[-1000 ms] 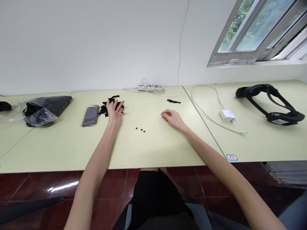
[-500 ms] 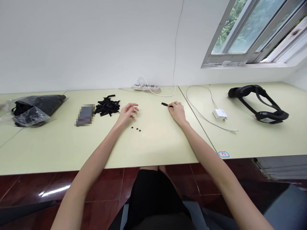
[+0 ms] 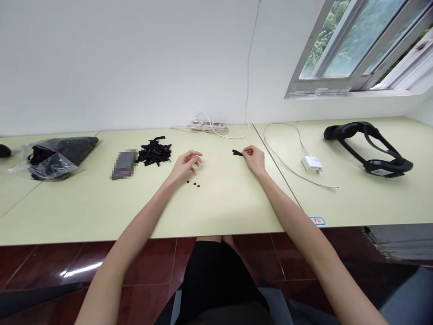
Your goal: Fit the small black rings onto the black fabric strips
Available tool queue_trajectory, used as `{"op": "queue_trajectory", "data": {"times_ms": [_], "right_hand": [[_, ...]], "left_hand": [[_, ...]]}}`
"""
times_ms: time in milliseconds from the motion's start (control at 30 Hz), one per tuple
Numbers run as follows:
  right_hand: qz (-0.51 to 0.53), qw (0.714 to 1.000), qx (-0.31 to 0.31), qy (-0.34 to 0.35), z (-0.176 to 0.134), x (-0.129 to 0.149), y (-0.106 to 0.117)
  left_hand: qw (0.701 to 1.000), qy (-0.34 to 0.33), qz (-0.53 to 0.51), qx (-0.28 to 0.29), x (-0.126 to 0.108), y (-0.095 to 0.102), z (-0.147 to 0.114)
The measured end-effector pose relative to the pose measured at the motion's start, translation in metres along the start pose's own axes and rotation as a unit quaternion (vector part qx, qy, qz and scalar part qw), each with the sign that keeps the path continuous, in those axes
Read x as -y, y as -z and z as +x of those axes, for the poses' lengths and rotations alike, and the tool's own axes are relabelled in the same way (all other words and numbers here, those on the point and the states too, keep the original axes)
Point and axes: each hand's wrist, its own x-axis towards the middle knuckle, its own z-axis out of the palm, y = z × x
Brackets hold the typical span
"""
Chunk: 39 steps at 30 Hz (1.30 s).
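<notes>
My right hand pinches the end of a black fabric strip just above the table. The strip's free end points left and looks split or doubled. My left hand rests over the table with fingers curved and apart, holding nothing. Close below it lie three small black rings. Left of that hand is a loose pile of black strips.
A pixelated dark flat object and a plastic bag of black material lie at the left. A power strip sits by the wall. On the right are a white charger, its cable and a black headset.
My right hand has closed on the strip and drawn it slightly right, and its end now looks forked. My left hand stays nearly in place. The whole view has shifted a little.
</notes>
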Motion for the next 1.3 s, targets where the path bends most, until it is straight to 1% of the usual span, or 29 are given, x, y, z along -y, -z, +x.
{"op": "queue_trajectory", "data": {"times_ms": [100, 400, 533, 600, 667, 733, 833, 900, 1000, 1133, 1200, 1300], "right_hand": [[0.013, 1.000, -0.003, -0.011, 0.002, -0.001, 0.004], [0.008, 1.000, -0.005, -0.021, -0.004, -0.002, 0.018], [0.034, 0.999, -0.026, -0.029, -0.003, 0.014, 0.024], [0.083, 0.996, -0.026, -0.011, -0.007, 0.031, 0.027], [0.200, 0.979, 0.004, 0.023, -0.017, 0.052, 0.026], [0.291, 0.953, 0.069, 0.047, -0.032, 0.075, 0.023], [0.332, 0.927, 0.163, 0.061, -0.059, 0.104, 0.016], [0.339, 0.918, 0.199, 0.057, -0.073, 0.116, 0.013], [0.356, 0.904, 0.235, 0.038, -0.082, 0.123, 0.012], [0.394, 0.883, 0.257, -0.015, -0.079, 0.124, 0.016], [0.403, 0.870, 0.284, -0.012, -0.078, 0.125, 0.019], [0.409, 0.849, 0.333, 0.021, -0.079, 0.127, 0.021]], "left_hand": [[1.000, -0.003, 0.005, 0.002, -0.001, 0.000, 0.000], [1.000, -0.004, 0.013, 0.006, -0.003, 0.001, -0.002], [1.000, -0.008, 0.016, 0.010, -0.006, 0.000, -0.004], [1.000, -0.017, 0.016, 0.017, -0.007, -0.001, -0.005], [0.999, -0.025, 0.012, 0.031, -0.007, -0.003, -0.006], [0.998, -0.032, 0.001, 0.055, -0.008, -0.007, -0.008], [0.994, -0.056, -0.020, 0.091, -0.011, -0.015, -0.013], [0.992, -0.075, -0.026, 0.101, -0.014, -0.019, -0.016], [0.994, -0.072, -0.034, 0.075, -0.019, -0.023, -0.018], [0.997, -0.060, -0.049, 0.029, -0.021, -0.023, -0.016], [0.997, -0.054, -0.057, 0.020, -0.021, -0.022, -0.016], [0.997, -0.037, -0.071, 0.007, -0.020, -0.022, -0.017]]}}
